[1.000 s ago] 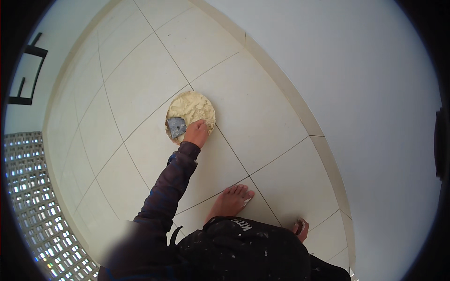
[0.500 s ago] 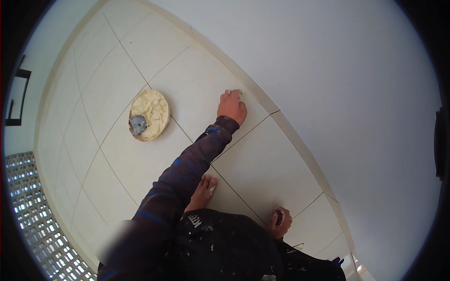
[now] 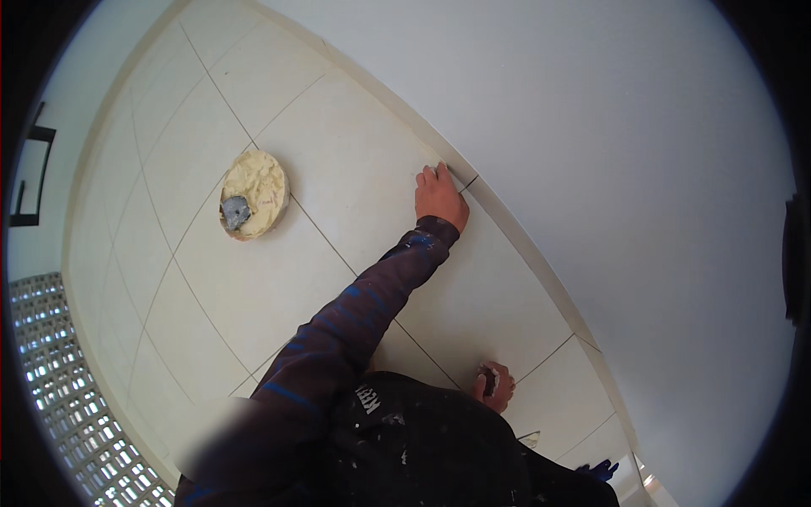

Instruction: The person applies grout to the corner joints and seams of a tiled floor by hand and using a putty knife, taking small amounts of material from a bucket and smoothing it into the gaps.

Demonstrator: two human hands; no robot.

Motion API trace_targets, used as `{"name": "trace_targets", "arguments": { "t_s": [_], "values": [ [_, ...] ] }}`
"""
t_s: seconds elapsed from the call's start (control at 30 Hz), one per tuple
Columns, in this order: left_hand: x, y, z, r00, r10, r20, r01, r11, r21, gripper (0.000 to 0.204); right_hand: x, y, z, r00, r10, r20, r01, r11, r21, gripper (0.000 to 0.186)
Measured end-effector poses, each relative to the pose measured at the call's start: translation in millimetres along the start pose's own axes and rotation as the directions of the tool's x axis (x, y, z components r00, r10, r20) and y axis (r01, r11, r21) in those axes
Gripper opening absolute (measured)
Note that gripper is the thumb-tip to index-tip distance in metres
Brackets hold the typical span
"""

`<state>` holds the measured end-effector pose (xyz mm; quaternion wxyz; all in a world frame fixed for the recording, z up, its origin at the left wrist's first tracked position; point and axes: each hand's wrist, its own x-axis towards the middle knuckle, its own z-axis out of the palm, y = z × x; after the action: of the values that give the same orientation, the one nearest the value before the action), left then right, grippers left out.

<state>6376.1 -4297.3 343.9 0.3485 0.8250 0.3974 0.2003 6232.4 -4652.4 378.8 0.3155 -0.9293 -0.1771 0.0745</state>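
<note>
My left hand (image 3: pixel 440 196) reaches out over the tiled floor, its fingers bent and pressed down at the foot of the baseboard (image 3: pixel 505 221). What those fingers hold is mostly hidden beneath them. Close to my body on the right, my right hand (image 3: pixel 500 390) curls around a dark brown, handle-like thing (image 3: pixel 488 379) with whitish smears. To the left of my left hand stands a round tub (image 3: pixel 285 205) filled with cream-coloured putty (image 3: pixel 260 184). A grey flat scraper (image 3: pixel 236 212) with a small hole lies on the putty.
A smooth pale wall (image 3: pixel 642 194) rises along the right, above the baseboard. Large light tiles with dark joints (image 3: pixel 329 241) cover the floor. A small pale piece (image 3: pixel 530 439) and a dark blue thing (image 3: pixel 601 471) show past my knee. Perforated blockwork (image 3: pixel 72 380) stands at far left.
My left hand has moved right, up against the baseboard; the whitish thing seen under its fingertips is now mostly hidden. The view has shifted slightly, and my left foot is now covered.
</note>
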Motion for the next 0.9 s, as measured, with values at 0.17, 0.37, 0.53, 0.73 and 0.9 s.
{"name": "trace_targets", "arguments": {
  "t_s": [0.17, 0.37, 0.53, 0.73, 0.9],
  "values": [
    [-30.4, 25.0, -4.6, 0.995, -0.020, 0.097, 0.017, 0.999, 0.031, 0.059, 11.2, -5.3, -8.3, 0.997, -0.040, 0.061, 0.040, 0.999, -0.005, 0.031],
    [-74.5, 35.4, 1.2, 0.960, 0.128, 0.248, -0.105, 0.989, -0.103, 0.050, -0.5, 12.6, -20.3, 0.999, -0.017, 0.041, 0.018, 0.999, -0.039, 0.033],
    [14.4, -18.6, -37.0, 0.988, -0.082, -0.131, 0.086, 0.996, 0.021, 0.047, -1.8, 13.5, -26.4, 0.999, -0.006, 0.033, 0.009, 0.994, -0.108, 0.032],
    [83.0, -38.1, -53.6, 0.987, -0.116, -0.113, 0.140, 0.959, 0.245, 0.035, -3.1, 16.7, -17.5, 0.999, -0.020, 0.045, 0.025, 0.994, -0.110, 0.032],
    [40.7, -3.8, -31.4, 0.996, -0.076, -0.039, 0.084, 0.946, 0.313, 0.028, 2.2, 16.9, -20.4, 0.997, -0.060, 0.041, 0.065, 0.990, -0.129, 0.031]
  ]
}}
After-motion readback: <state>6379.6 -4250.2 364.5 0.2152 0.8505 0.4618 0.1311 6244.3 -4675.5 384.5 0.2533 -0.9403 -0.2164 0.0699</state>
